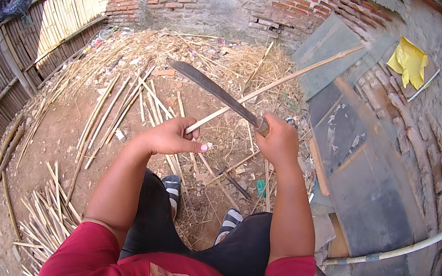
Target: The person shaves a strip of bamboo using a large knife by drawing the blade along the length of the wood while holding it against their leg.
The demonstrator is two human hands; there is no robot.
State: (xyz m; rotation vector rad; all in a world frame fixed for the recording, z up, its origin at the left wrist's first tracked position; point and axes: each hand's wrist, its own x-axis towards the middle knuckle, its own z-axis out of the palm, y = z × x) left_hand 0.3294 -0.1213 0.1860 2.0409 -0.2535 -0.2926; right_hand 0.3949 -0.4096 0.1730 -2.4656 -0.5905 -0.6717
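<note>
My left hand grips the near end of a long, pale bamboo strip, its thumb stretched out to the right. From there the strip slants up to the far right, with a darker tip. In my right hand is the wooden handle of a machete. Its dark, broad blade points to the far left and crosses the strip ahead of my hands; whether the two touch, I cannot tell.
Cut bamboo strips lie on the dirt to the left, and a pile sits at the lower left. Dark boards lean along the right wall. A brick wall closes the far side; a bamboo fence stands left.
</note>
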